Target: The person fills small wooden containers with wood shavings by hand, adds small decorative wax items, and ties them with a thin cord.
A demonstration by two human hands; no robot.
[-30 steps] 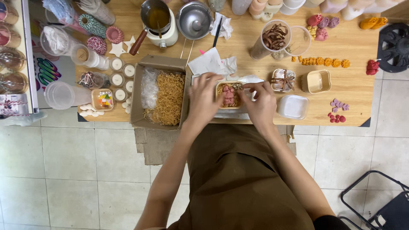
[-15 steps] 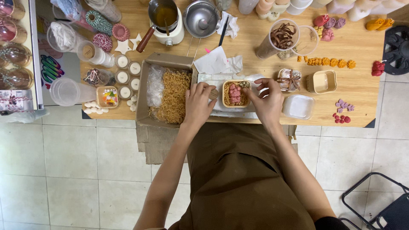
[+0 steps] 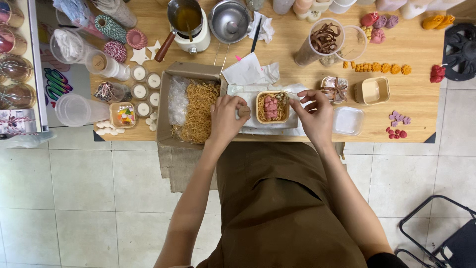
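On wooden table (image 3: 277,54), two hands, one small tray (image 3: 272,107)

I saw my left hand (image 3: 225,119) pinching a small round brown disc (image 3: 244,111) beside the square tan tray (image 3: 272,106) of pink pieces; my right hand (image 3: 314,115) touched its other edge.

A single head-worn camera looks almost straight down from above the person, facing the wooden table (image 3: 277,54) beyond the left hand (image 3: 225,119) and right hand (image 3: 317,116). It sits high enough to take in both forearms, the brown apron below them, and the tiled floor (image 3: 79,198) nearer the wearer.
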